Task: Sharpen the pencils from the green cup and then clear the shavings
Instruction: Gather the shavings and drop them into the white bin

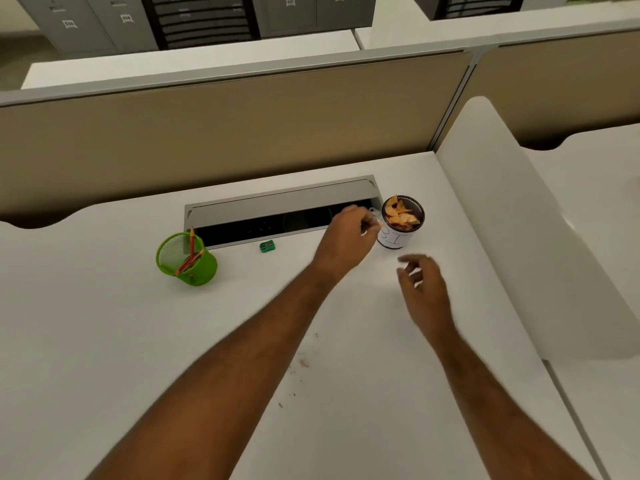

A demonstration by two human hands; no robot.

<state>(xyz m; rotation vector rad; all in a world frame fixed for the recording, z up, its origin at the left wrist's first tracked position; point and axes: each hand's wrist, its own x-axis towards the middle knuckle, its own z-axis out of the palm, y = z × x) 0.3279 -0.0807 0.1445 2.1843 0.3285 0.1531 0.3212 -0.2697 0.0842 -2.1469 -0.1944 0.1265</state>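
Note:
A green mesh cup (187, 259) stands at the left of the white desk (104, 341) with several red pencils (189, 256) in it. A small green sharpener (267, 246) lies to its right, near the cable tray. A white cup (398, 221) half full of orange shavings (401, 211) stands at the tray's right end. My left hand (348, 239) reaches up to that cup's left side and pinches a small orange shaving at its fingertips. My right hand (424, 289) hovers below the cup, fingers loosely curled, holding nothing.
A grey cable tray (280, 202) with an open black slot runs along the back of the desk. Fine shaving crumbs (301, 363) dot the desk between my forearms. A beige partition (225, 133) closes the back and a white divider (519, 220) the right.

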